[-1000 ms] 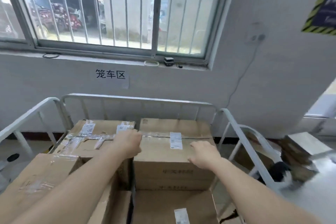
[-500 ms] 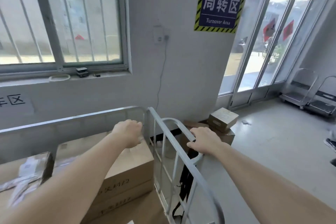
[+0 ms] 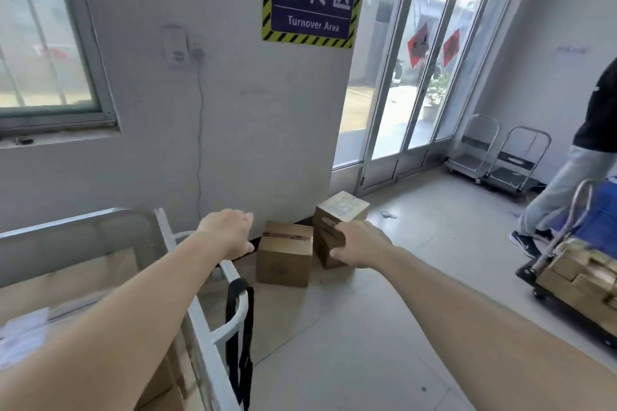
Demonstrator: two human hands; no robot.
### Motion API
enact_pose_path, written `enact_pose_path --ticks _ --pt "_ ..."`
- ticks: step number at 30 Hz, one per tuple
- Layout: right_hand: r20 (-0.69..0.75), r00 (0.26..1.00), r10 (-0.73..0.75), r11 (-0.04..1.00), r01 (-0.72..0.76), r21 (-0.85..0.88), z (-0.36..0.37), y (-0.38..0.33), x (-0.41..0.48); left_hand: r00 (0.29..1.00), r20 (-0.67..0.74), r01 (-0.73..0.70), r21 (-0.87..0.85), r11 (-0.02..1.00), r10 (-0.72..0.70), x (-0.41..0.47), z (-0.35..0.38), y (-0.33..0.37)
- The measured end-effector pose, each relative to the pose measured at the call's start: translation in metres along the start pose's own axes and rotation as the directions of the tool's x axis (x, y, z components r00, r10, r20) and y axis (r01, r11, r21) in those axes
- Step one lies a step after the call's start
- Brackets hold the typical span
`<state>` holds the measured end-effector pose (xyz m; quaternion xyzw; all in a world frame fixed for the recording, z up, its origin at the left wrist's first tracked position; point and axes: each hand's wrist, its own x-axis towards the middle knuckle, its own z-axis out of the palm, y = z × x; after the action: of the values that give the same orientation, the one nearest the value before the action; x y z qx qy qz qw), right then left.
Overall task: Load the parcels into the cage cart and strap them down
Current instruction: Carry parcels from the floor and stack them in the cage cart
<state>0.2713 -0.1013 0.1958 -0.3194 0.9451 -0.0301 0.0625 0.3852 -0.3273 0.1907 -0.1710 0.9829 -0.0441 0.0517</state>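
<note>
Right grip [image 3: 360,245] has been lifted off the cart rail [image 3: 228,270] toward boxes [image 3: 283,260] on the floor [image 3: 384,327]; it and left grip [image 3: 227,233] are held apart, empty. More loading is expected

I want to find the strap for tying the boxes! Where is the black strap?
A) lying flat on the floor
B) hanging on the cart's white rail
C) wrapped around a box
B: the black strap hangs looped over the cage cart's white rail.

The left hand [image 3: 228,232] is over the cage cart [image 3: 231,273] rail; a parcel [image 3: 283,257] on the floor [image 3: 367,327] shows between it and the right hand [image 3: 362,243].
</note>
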Motion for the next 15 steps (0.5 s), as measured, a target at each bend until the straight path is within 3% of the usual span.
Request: enact_pose_path --ticks 15 --pt "0.053 0.995 0.087 0.996 -0.089 0.022 -0.003 0.173 0.18 0.995 0.081 -0.052 -0.014 0.999 0.053 0.245 0.004 0.109"
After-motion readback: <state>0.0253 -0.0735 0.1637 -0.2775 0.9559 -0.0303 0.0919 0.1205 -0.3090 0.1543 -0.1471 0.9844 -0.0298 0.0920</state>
